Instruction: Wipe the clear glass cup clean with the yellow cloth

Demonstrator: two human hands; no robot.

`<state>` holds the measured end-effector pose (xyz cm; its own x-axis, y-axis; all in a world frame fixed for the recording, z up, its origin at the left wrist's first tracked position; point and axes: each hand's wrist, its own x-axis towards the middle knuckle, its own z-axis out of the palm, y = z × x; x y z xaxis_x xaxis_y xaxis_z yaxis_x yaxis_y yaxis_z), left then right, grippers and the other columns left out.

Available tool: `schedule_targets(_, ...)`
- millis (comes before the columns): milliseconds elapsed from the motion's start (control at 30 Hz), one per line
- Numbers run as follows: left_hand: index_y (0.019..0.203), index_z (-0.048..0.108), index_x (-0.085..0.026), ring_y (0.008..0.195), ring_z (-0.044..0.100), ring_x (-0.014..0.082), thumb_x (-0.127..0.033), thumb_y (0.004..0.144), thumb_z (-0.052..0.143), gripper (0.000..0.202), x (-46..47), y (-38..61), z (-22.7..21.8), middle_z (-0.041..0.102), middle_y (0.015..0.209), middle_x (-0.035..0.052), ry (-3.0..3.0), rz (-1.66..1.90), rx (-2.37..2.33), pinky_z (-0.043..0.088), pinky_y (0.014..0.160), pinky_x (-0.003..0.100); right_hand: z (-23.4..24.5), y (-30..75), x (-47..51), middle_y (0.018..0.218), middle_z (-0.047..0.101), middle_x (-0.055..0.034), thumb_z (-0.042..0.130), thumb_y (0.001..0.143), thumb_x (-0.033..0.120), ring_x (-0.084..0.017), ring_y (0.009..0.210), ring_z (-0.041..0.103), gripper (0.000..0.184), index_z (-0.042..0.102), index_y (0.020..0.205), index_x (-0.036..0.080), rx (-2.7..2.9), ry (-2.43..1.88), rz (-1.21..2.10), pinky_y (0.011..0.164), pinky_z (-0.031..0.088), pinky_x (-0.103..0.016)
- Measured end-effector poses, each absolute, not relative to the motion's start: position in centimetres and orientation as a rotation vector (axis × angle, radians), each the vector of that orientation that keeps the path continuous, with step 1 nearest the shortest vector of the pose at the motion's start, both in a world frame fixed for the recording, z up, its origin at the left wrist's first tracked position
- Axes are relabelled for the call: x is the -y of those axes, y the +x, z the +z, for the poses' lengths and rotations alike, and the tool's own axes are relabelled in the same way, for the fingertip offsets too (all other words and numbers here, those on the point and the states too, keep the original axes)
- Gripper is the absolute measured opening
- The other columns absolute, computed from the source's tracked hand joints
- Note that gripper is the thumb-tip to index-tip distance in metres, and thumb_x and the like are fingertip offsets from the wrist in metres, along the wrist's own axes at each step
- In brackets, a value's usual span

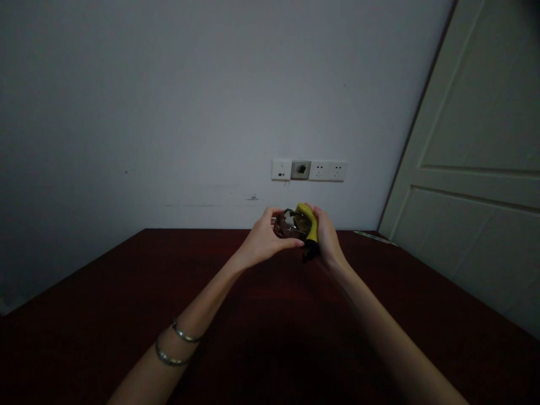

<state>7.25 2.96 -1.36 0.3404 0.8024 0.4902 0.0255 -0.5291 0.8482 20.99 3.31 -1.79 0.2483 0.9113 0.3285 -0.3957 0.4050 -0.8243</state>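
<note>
Above the far part of the table, both hands come together around a see-through, glass-like vessel [289, 229], tilted on its side. My left hand [270, 233] is closed on its left side, thumb along the lower edge and fingers behind. My right hand [328, 233] is closed around a yellow cloth-like piece [313, 224] with a black end [311, 249] hanging below. This yellow piece presses against the right side of the vessel. The fingertips of my right hand are hidden behind it. In the dim light the vessel's exact kind cannot be made out.
A dark red table [202, 292] runs back to a pale wall [189, 112]. White sockets and a switch plate [328, 171] are set in the wall behind the hands. A panelled door [472, 185] stands at the right. Near it, a thin flat strip [374, 237] lies on the tabletop.
</note>
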Motion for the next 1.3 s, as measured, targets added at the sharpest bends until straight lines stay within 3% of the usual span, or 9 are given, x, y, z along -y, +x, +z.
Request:
schedule_targets(267, 0.119, 0.037, -0.015, 0.109, 0.056, 0.0265, -0.026, 0.050, 0.085, 0.085, -2.7, 7.3, -1.1, 0.055, 0.118, 0.0148, 1.668, 1.149, -0.641, 0.041, 0.099, 0.045, -1.7, 20.5, -2.8, 0.096, 0.071, -0.0006, 0.050, 0.078, 0.044, -0.020, 0.095, 0.063, 0.032, 0.066, 0.095, 0.022, 0.916, -0.689, 0.965, 0.085, 0.046, -0.031)
schedule_targets(467, 0.116, 0.047, -0.012, 0.113, 0.052, 0.0264, -0.031, 0.071, 0.071, 0.054, -2.2, 6.7, -0.6, 0.056, 0.120, 0.0155, 1.823, 0.979, -0.523, 0.036, 0.102, 0.046, -1.7, 21.2, -3.0, 0.076, 0.071, 0.0003, 0.047, 0.079, 0.043, -0.019, 0.074, 0.064, 0.033, 0.067, 0.091, 0.020, 0.856, -0.691, 1.081, 0.075, 0.047, -0.031)
schedule_targets(633, 0.114, 0.047, -0.012, 0.108, 0.055, 0.0250, -0.035, 0.075, 0.069, 0.050, -2.6, 6.8, -0.9, 0.058, 0.116, 0.0136, 1.966, 1.054, -0.589, 0.042, 0.097, 0.043, -1.9, 21.2, -3.2, 0.077, 0.070, 0.0018, 0.047, 0.079, 0.042, -0.016, 0.072, 0.062, 0.030, 0.067, 0.085, 0.021, 0.836, -0.670, 1.049, 0.072, 0.046, -0.028)
schedule_targets(833, 0.116, 0.039, -0.011, 0.104, 0.057, 0.0259, -0.039, 0.066, 0.076, 0.069, -3.7, 7.2, -1.9, 0.056, 0.114, 0.0161, 1.917, 1.272, -0.835, 0.044, 0.095, 0.044, -2.1, 20.1, -2.9, 0.075, 0.066, 0.0026, 0.053, 0.076, 0.045, -0.017, 0.073, 0.059, 0.025, 0.064, 0.082, 0.022, 0.897, -0.703, 0.986, 0.066, 0.046, -0.027)
schedule_targets(967, 0.136, 0.021, -0.009, 0.120, 0.050, 0.0297, -0.038, 0.059, 0.081, 0.102, -3.8, 7.4, -2.4, 0.047, 0.131, 0.0221, 1.799, 1.245, -0.768, 0.035, 0.106, 0.047, -1.7, 20.2, -2.6, 0.089, 0.070, 0.0007, 0.052, 0.077, 0.042, -0.018, 0.087, 0.062, 0.026, 0.066, 0.086, 0.022, 0.911, -0.738, 0.887, 0.078, 0.046, -0.028)
schedule_targets(1033, 0.143, 0.011, -0.011, 0.128, 0.043, 0.0306, -0.036, 0.062, 0.080, 0.109, -3.6, 7.3, -2.4, 0.041, 0.138, 0.0217, 1.766, 1.155, -0.686, 0.029, 0.110, 0.047, -1.6, 20.6, -2.7, 0.093, 0.071, -0.0002, 0.051, 0.077, 0.041, -0.018, 0.090, 0.062, 0.029, 0.067, 0.090, 0.021, 0.910, -0.740, 0.860, 0.082, 0.046, -0.029)
schedule_targets(1133, 0.142, 0.023, -0.014, 0.129, 0.042, 0.0294, -0.035, 0.072, 0.072, 0.088, -3.2, 7.1, -2.1, 0.045, 0.138, 0.0170, 1.723, 1.080, -0.594, 0.029, 0.110, 0.046, -1.8, 21.3, -3.2, 0.084, 0.072, -0.0018, 0.048, 0.077, 0.045, -0.020, 0.081, 0.064, 0.035, 0.067, 0.093, 0.020, 0.903, -0.747, 0.919, 0.076, 0.048, -0.032)
schedule_targets(1233, 0.124, 0.050, -0.015, 0.120, 0.051, 0.0271, -0.032, 0.074, 0.070, 0.057, -3.2, 6.9, -1.9, 0.056, 0.127, 0.0136, 1.734, 1.056, -0.515, 0.036, 0.106, 0.044, -2.1, 21.7, -3.6, 0.080, 0.072, -0.0022, 0.047, 0.078, 0.045, -0.020, 0.075, 0.065, 0.037, 0.067, 0.094, 0.019, 0.878, -0.732, 0.960, 0.074, 0.048, -0.033)
schedule_targets(1300, 0.113, 0.057, -0.014, 0.113, 0.056, 0.0252, -0.030, 0.072, 0.073, 0.048, -3.3, 6.9, -1.7, 0.060, 0.120, 0.0128, 1.729, 1.067, -0.488, 0.039, 0.103, 0.045, -2.2, 21.7, -3.8, 0.081, 0.072, -0.0020, 0.046, 0.078, 0.044, -0.020, 0.076, 0.065, 0.035, 0.068, 0.092, 0.019, 0.857, -0.715, 0.979, 0.075, 0.049, -0.033)
